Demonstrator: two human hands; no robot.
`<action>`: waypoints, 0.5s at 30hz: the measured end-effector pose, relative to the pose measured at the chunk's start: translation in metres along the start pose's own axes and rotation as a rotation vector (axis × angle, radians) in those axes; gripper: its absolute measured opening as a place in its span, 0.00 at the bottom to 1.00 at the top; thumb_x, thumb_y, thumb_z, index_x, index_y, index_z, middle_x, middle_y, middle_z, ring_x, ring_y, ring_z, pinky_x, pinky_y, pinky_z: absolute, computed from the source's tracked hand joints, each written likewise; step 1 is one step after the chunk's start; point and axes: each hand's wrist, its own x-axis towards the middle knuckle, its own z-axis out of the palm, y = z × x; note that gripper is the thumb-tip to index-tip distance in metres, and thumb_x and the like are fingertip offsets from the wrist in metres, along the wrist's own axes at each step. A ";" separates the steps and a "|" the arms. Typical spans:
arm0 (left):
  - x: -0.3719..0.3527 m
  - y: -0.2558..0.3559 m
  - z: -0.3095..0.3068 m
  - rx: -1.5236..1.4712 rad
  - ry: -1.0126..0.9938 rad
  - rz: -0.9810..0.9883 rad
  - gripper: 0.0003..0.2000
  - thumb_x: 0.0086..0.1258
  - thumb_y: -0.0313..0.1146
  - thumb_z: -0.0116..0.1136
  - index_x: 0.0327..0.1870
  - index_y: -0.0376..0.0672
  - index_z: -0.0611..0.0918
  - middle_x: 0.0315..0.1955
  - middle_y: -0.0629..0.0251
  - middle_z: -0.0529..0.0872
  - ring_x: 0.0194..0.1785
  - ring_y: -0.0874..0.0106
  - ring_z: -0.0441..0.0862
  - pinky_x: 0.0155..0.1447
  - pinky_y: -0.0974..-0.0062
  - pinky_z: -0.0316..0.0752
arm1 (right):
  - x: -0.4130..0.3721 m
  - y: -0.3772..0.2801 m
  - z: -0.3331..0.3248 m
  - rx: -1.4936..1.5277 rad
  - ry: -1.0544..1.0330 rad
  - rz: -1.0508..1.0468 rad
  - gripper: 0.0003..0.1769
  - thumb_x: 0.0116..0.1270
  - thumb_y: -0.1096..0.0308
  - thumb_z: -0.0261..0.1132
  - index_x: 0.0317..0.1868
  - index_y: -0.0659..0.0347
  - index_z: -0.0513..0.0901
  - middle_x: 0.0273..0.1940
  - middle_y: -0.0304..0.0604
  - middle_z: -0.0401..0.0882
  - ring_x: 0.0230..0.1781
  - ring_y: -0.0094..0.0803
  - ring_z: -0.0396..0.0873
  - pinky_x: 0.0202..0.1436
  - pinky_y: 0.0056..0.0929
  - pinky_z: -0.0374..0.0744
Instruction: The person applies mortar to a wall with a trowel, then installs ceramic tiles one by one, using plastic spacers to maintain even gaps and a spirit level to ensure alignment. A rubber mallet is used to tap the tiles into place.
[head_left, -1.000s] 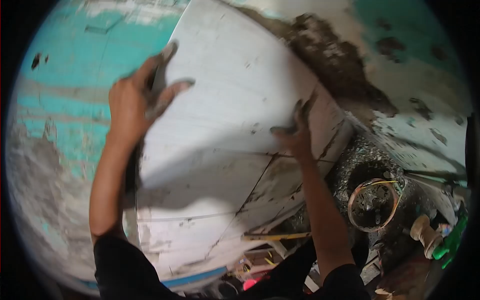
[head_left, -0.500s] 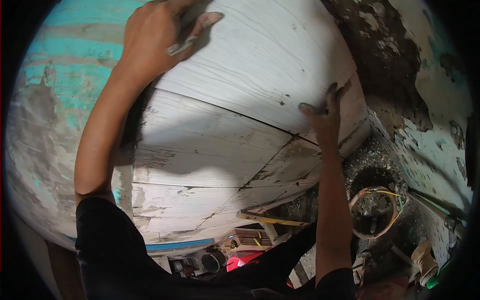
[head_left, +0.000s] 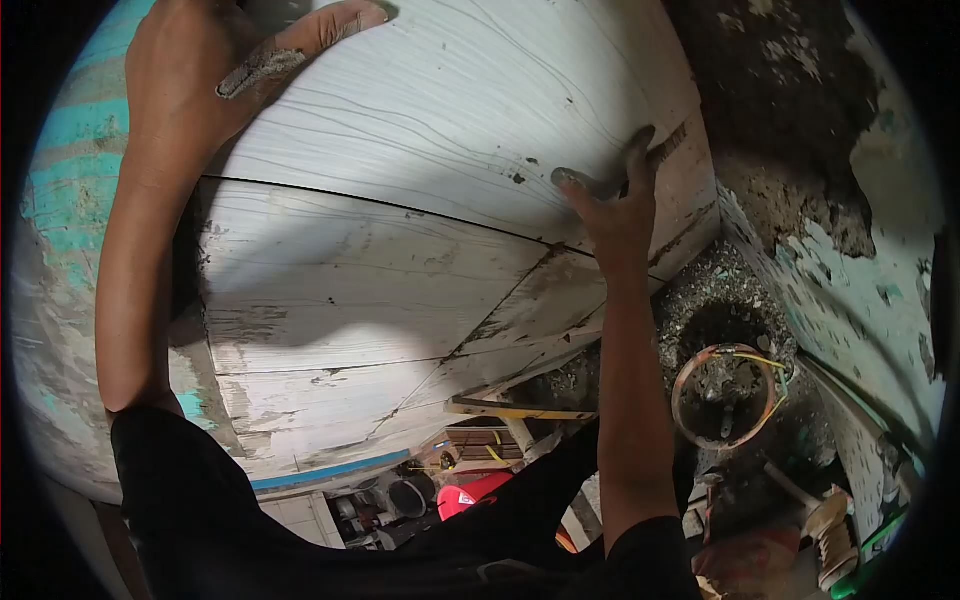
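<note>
A large white wood-grain panel lies against the surface, above a dark seam. My left hand is at its upper left edge, the thumb stretched across the panel with grey smears on it; its other fingers are mostly hidden or cut off by the frame. On the panel's right part, my right hand rests with thumb and fingers spread and dark-stained tips. Below the seam are more white pieces with brown patches.
Turquoise and grey wall is at the left, rough broken wall at the right. A round hoop with yellow and green strips lies on rubble. Lower down are a yellow-edged bar, a red object and a dark bucket.
The whole view has shifted, with the panel, both arms and the hoop further left in the picture. My left hand appears larger; both hands remain at the panel.
</note>
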 end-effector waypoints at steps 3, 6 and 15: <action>-0.003 0.004 0.002 0.009 -0.008 -0.015 0.40 0.49 0.41 0.71 0.57 0.20 0.67 0.51 0.35 0.75 0.57 0.57 0.75 0.60 0.65 0.73 | 0.000 -0.010 -0.001 -0.024 -0.024 0.076 0.57 0.46 0.58 0.73 0.70 0.70 0.48 0.69 0.69 0.45 0.72 0.52 0.45 0.71 0.39 0.52; 0.001 0.001 0.002 0.019 -0.019 -0.021 0.40 0.49 0.41 0.71 0.58 0.21 0.67 0.51 0.36 0.75 0.57 0.57 0.75 0.60 0.64 0.73 | 0.001 -0.020 -0.008 0.057 -0.051 0.108 0.57 0.46 0.60 0.73 0.70 0.71 0.48 0.68 0.69 0.46 0.72 0.53 0.44 0.71 0.40 0.52; -0.002 0.002 -0.001 0.013 -0.035 -0.053 0.39 0.49 0.40 0.71 0.58 0.22 0.68 0.51 0.38 0.76 0.57 0.57 0.75 0.60 0.64 0.73 | 0.001 -0.012 -0.001 -0.017 -0.035 0.086 0.61 0.43 0.53 0.76 0.70 0.69 0.48 0.66 0.73 0.48 0.69 0.60 0.48 0.69 0.43 0.59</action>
